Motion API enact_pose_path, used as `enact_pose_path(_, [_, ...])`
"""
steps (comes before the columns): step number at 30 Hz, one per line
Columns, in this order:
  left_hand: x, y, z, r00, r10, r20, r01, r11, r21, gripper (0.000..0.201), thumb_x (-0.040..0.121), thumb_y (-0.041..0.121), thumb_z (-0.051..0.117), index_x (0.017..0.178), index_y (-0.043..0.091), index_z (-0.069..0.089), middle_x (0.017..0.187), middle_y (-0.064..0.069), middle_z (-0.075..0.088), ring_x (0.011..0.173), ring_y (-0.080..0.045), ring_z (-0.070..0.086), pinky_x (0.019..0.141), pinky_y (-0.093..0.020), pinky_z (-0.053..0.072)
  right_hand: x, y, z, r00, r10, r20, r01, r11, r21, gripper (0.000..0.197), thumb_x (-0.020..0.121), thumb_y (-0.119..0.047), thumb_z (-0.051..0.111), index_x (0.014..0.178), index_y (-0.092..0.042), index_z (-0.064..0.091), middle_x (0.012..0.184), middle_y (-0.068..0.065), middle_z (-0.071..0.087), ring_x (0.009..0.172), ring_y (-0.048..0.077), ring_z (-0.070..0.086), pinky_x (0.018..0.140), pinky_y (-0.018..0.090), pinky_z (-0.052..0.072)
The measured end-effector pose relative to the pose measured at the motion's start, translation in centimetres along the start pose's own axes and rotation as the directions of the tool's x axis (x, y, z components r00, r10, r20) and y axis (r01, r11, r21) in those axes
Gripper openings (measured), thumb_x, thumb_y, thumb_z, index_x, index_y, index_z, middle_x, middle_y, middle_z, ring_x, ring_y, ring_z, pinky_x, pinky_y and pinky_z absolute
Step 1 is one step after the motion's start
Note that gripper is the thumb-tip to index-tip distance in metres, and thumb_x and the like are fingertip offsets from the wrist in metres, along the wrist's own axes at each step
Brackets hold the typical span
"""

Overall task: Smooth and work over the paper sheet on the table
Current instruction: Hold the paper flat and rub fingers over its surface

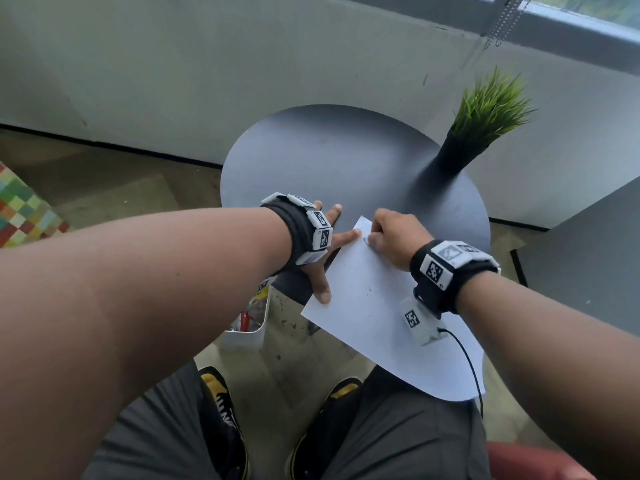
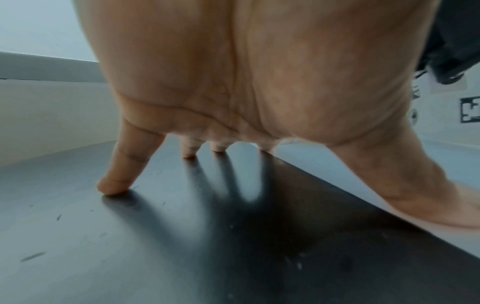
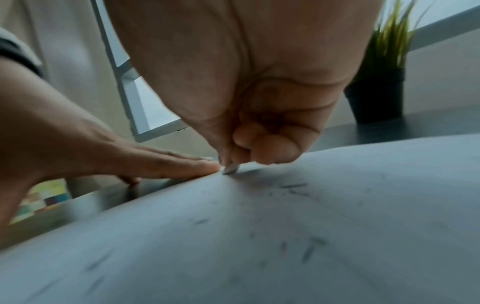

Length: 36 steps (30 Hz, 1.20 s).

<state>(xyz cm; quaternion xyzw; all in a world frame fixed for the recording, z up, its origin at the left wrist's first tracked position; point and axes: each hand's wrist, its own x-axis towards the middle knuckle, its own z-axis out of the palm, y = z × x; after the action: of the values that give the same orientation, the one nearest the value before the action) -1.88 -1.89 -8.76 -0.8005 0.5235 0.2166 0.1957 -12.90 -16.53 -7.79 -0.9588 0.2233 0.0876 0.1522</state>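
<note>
Left hand (image 1: 320, 258) lies splayed on the paper sheet's (image 1: 377, 313) edge; right hand (image 1: 394, 233) curls at its far corner.

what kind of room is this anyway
Probably an office lounge or waiting corner rather than a workshop. A small round dark table stands by a grey wall under a window, with a potted grass plant on it and a white sheet of paper.

Bare dark table (image 1: 311, 157) beyond the paper sheet (image 1: 374, 306); only obstacle a potted plant (image 1: 460, 147) at far right.
</note>
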Motion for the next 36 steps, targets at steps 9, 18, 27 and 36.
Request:
enact_pose_path(9, [0.1,-0.2,0.1,1.0,0.001,-0.02,-0.001,1.0,0.026,0.149,0.035,0.097,0.064,0.149,0.054,-0.022,0.166,-0.009,-0.025,0.152,-0.047,-0.007,0.116,-0.071,0.011,-0.9,0.7,-0.5,0.997,-0.023,0.079,0.02,0.999,0.041,0.012,0.087,-0.03,0.06,0.086,-0.019,0.054,0.086,0.0,0.061,0.082,0.022,0.058,0.069,0.033,0.047])
enact_pose_path(18, [-0.1,0.1,0.2,0.998,0.003,-0.061,-0.005,1.0,-0.03,0.143,0.048,0.088,0.074,0.15,0.052,-0.021,0.167,-0.01,-0.016,0.15,-0.049,-0.002,0.117,-0.069,0.017,-3.0,-1.0,1.2,0.972,-0.171,0.164,0.157,0.983,0.097,0.012,0.087,-0.033,0.062,0.086,-0.023,0.056,0.087,0.0,0.065,0.082,0.02,0.058,0.073,0.032,0.047])
enact_pose_path(27, [-0.4,-0.1,1.0,0.999,0.008,-0.032,-0.01,0.999,-0.047,0.135,0.046,0.093,0.068,0.148,0.06,-0.015,0.166,-0.005,-0.022,0.152,-0.042,-0.014,0.117,-0.07,0.014,-0.7,-0.5,0.8,0.999,0.04,0.011,-0.041,0.989,0.141,0.014,0.088,-0.028,0.06,0.093,-0.014,0.059,0.092,0.003,0.064,0.086,0.022,0.056,0.069,0.03,0.039])
enact_pose_path(36, [0.0,-0.1,0.3,1.0,-0.007,-0.004,0.007,0.999,-0.042,0.14,0.038,0.095,0.068,0.145,0.062,-0.017,0.164,-0.006,-0.03,0.15,-0.046,-0.019,0.115,-0.074,0.009,-3.6,-2.9,1.1,0.916,-0.313,0.251,0.314,0.949,0.04,0.009,0.087,-0.027,0.063,0.088,-0.02,0.057,0.089,0.001,0.062,0.082,0.021,0.055,0.072,0.031,0.043])
